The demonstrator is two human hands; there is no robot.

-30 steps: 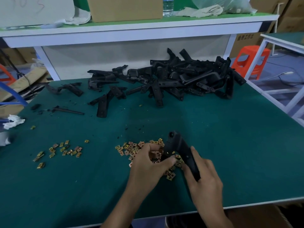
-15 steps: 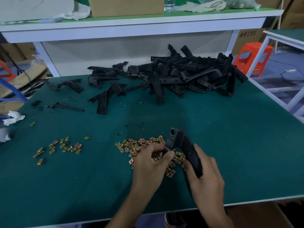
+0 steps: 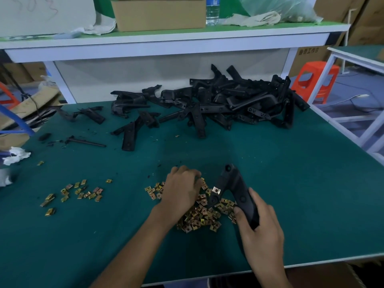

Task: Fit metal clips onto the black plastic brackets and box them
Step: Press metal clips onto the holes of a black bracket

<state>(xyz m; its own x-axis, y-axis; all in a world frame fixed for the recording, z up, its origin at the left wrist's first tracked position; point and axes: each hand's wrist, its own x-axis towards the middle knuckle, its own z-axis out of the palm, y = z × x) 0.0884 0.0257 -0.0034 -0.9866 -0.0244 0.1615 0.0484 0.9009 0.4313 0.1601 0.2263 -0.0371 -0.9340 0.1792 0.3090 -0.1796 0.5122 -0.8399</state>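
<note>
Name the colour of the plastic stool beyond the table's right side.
The stool is orange-red, shown in the head view, the only one.

A heap of brackets (image 3: 228, 100) is lying at the far side of the tabletop (image 3: 301, 194), with stray brackets (image 3: 91, 115) trailing off to its left. Near the front edge a pile of clips (image 3: 203, 215) is sitting at the centre, and a smaller scatter of clips (image 3: 79, 192) is lying well apart to its left. The left hand (image 3: 180, 190) is resting on the pile, while the right hand (image 3: 259, 223) is holding a single bracket (image 3: 234, 183) over the pile's right side. Behind the tabletop, a shelf (image 3: 166, 38) is carrying a box (image 3: 158, 13) and a bottle (image 3: 213, 11).
</note>
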